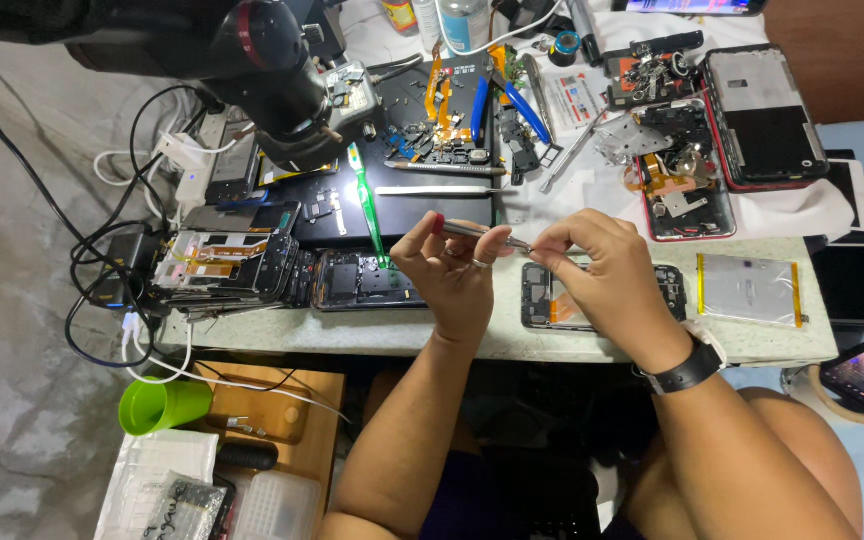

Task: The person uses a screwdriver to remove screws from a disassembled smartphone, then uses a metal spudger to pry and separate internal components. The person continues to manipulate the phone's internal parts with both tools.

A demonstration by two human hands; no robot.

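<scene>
The left hand (452, 265) pinches a pair of metal tweezers (487, 235) between thumb and fingers, held level above the front edge of the worktable (352, 328). The right hand (597, 270) closes its fingertips around the tweezers' tip, just over an opened phone (552, 305) that lies flat on the table beneath both hands. A green toothbrush (367, 205) lies near the left hand, and a flat silver battery (749, 290) rests well to the right of the phone.
</scene>
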